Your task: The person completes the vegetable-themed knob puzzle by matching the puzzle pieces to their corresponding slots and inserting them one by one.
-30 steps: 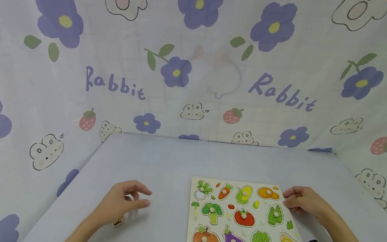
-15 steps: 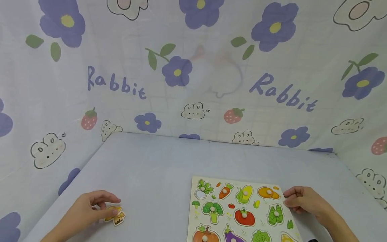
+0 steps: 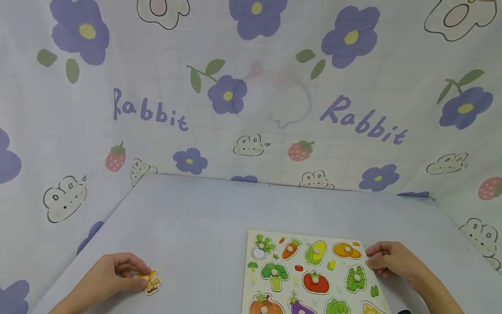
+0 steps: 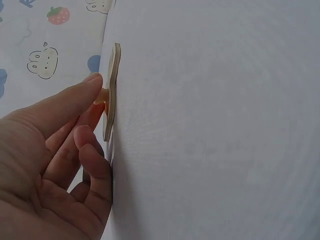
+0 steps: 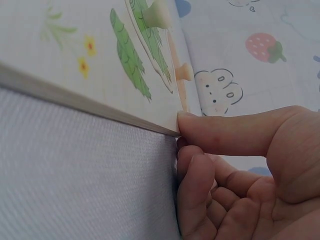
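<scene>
My left hand (image 3: pixel 111 277) pinches the small knob (image 4: pixel 102 96) of a mushroom puzzle piece (image 3: pixel 154 284) between thumb and fingers, at the left of the table. In the left wrist view the thin wooden piece (image 4: pixel 113 95) shows edge-on, close to the table surface. A wooden vegetable puzzle board (image 3: pixel 298 281) lies at the lower right in the head view. Against its right edge is my right hand (image 3: pixel 392 261), its thumb and curled fingers gripping the rim. The right wrist view shows the thumb (image 5: pixel 225 132) on the board's edge.
Knobbed pieces such as a tomato (image 3: pixel 316 282), a broccoli (image 3: pixel 274 275) and a carrot (image 3: pixel 291 248) sit in the board. A pale cloth covers the table (image 3: pixel 204 226). Printed fabric (image 3: pixel 251 87) walls the back and sides. The board's near part runs out of view.
My left hand has moved left and toward me to the mushroom piece and taken its knob. The right hand and the board have stayed in place.
</scene>
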The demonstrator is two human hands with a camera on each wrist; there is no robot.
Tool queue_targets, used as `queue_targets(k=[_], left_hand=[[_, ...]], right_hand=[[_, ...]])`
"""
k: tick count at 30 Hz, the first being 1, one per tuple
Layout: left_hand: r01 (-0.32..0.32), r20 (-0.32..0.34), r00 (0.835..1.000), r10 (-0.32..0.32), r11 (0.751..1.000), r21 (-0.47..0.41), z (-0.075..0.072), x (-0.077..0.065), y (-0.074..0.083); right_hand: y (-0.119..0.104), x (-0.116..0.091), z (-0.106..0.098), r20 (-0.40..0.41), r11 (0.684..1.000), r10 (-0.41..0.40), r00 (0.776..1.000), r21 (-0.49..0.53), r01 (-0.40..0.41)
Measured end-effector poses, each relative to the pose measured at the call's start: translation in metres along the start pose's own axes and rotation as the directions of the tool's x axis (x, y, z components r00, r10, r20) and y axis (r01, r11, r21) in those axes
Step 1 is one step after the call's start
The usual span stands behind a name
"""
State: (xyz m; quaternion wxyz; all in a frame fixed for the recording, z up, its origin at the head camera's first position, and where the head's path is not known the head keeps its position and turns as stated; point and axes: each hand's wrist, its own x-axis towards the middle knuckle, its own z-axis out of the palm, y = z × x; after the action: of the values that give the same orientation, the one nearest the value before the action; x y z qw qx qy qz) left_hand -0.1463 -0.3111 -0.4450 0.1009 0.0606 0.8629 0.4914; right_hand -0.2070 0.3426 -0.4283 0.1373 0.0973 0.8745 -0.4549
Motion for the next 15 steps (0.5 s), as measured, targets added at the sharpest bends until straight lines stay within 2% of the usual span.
queue_targets(k=[7,15], left_hand=[[-0.031,0.018,0.999,0.031,0.999,-0.038,-0.0001,0.0008,-0.0030],[-0.032,0.016,0.999,0.032,0.999,-0.024,0.0000,-0.0001,0.0012]], right_hand=[[-0.0016,-0.0016,-0.0007,-0.006,1.000,0.005,1.000,-0.003,-0.005],[-0.0013,-0.0005,-0.0009,-0.001,1.000,0.007,1.000,-0.001,-0.007]])
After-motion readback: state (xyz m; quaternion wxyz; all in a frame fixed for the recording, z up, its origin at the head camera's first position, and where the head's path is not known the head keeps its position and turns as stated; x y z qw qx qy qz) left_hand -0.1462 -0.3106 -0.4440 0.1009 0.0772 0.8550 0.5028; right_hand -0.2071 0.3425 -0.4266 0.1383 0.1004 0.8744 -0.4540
